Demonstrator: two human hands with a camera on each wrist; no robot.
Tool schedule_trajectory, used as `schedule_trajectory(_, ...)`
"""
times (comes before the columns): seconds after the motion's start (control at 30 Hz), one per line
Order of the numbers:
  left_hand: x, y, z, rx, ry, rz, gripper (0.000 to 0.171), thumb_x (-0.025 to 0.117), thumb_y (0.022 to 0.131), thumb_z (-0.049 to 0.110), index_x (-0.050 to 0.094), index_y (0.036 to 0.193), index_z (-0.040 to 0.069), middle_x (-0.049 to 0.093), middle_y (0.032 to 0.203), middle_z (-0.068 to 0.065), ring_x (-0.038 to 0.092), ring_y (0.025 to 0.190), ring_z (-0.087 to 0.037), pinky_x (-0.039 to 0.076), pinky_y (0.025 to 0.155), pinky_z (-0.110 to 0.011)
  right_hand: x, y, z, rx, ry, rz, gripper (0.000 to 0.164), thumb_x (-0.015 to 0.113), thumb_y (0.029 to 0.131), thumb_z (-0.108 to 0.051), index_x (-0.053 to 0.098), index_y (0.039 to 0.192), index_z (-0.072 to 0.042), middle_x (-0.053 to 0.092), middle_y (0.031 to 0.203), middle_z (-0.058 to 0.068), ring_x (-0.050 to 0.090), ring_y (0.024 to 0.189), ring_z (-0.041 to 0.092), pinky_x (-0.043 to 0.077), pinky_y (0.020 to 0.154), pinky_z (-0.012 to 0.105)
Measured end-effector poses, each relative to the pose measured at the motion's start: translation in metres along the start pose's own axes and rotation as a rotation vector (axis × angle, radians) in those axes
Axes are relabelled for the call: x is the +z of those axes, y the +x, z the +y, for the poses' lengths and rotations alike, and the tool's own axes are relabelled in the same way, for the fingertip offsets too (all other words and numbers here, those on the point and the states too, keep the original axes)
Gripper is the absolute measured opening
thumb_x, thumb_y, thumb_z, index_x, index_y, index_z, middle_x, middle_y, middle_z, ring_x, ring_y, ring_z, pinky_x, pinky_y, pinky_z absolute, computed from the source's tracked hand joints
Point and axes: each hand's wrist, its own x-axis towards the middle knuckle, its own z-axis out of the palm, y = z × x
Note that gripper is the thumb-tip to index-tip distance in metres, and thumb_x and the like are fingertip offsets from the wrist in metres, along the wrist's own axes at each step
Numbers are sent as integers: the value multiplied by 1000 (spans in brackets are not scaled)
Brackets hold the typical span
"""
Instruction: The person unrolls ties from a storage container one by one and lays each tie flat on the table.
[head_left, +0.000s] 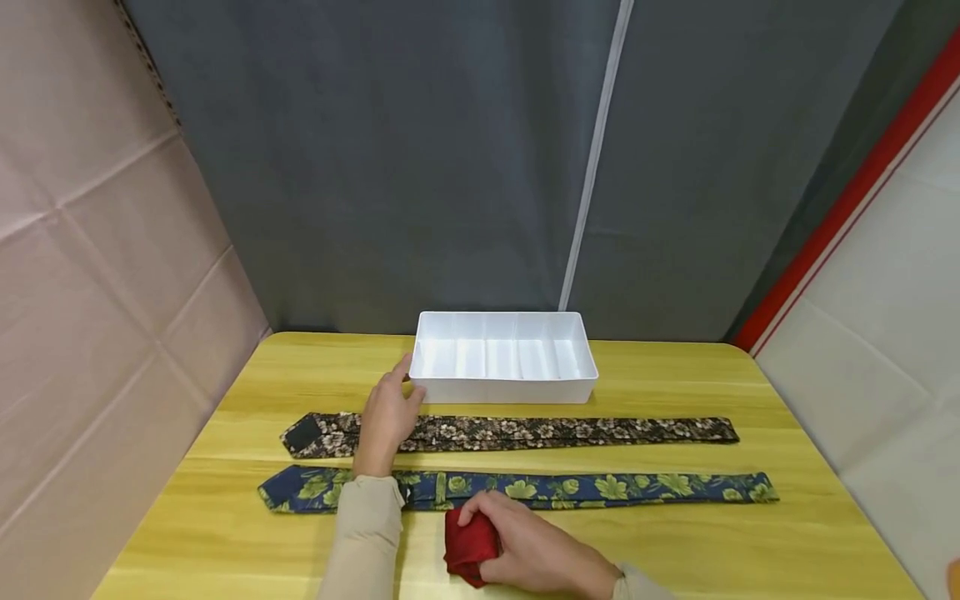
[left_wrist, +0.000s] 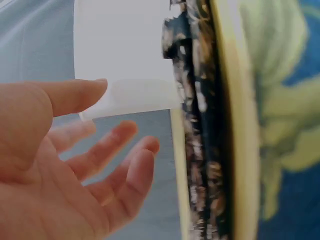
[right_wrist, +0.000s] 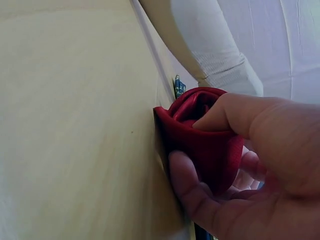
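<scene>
A rolled-up red necktie (head_left: 468,546) is at the near middle of the table, gripped in my right hand (head_left: 536,546). In the right wrist view the thumb presses into the top of the red roll (right_wrist: 205,150), while the other fingers curl round its side. My left hand (head_left: 390,417) reaches over two flat ties to the left end of a white divided box (head_left: 502,390). Its thumb (left_wrist: 80,97) overlaps the box wall in the left wrist view, and the fingers are loosely bent beside the box's end.
A dark floral tie (head_left: 555,432) lies lengthwise in front of the box. Nearer to me, a navy tie with green flowers (head_left: 622,488) runs parallel to it, partly under my left forearm. Behind the wooden table (head_left: 675,550) hangs a dark grey curtain (head_left: 375,167).
</scene>
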Motion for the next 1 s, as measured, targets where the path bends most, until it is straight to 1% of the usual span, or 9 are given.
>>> schedule_trajectory(0.1,-6,-2,3,3,43,18,71,63,101,25,28,162,17,54,147,-20,51,130,-48,49,91,-59,1,2,0,0,5,0,43,78,84,-16,54,117,-30,58,124,-4,57,100,0,54,71,19)
schedule_trajectory(0.2,-17,-8,8,3,104,39,71,68,98,21,34,159,12,57,142,-22,48,128,-48,48,93,-60,2,3,0,2,27,-5,44,78,84,-15,54,116,-31,57,123,-5,57,100,0,55,71,18)
schedule_trajectory(0.3,-28,-20,14,15,152,34,62,71,95,17,46,151,7,64,127,-20,59,109,-41,52,80,-52,2,3,1,-2,51,-7,44,77,83,-12,54,116,-29,56,123,-4,57,99,0,55,71,19)
schedule_trajectory(0.37,-32,-30,19,17,174,-16,51,72,94,18,56,141,6,68,112,-15,64,89,-32,51,68,-44,2,2,1,-16,64,-8,44,77,83,-11,53,116,-28,56,123,-4,56,99,0,55,71,19)
schedule_trajectory(0.47,-33,-46,23,19,188,-152,31,73,94,19,67,122,8,68,93,-6,57,65,-18,44,57,-33,2,0,1,-16,64,-15,43,77,85,-12,53,117,-28,55,123,-6,55,99,0,54,70,19)
schedule_trajectory(0.57,-30,-62,22,32,209,-287,13,74,93,20,68,102,13,65,85,0,56,64,-14,43,58,-32,3,-2,2,-17,60,-20,44,77,85,-13,53,118,-29,55,122,-8,54,98,-1,54,69,19)
schedule_trajectory(0.63,-28,-72,21,40,231,-340,11,76,92,20,65,92,16,63,80,1,55,64,-14,43,58,-32,3,-2,2,-19,51,-17,44,77,85,-12,53,118,-29,55,121,-7,54,97,-1,54,69,19)
schedule_trajectory(0.87,-25,-96,14,24,328,-417,20,79,89,23,61,81,18,58,72,3,52,60,-17,40,54,-33,5,-2,0,-16,7,5,44,78,85,-14,52,117,-31,53,119,-9,54,96,-3,53,69,17)
schedule_trajectory(1.0,-21,-106,9,24,303,-503,21,80,87,25,61,79,19,59,73,3,52,63,-17,41,57,-35,6,-2,-1,-14,-19,12,45,79,86,-14,52,117,-32,52,117,-11,54,95,-4,53,68,16)
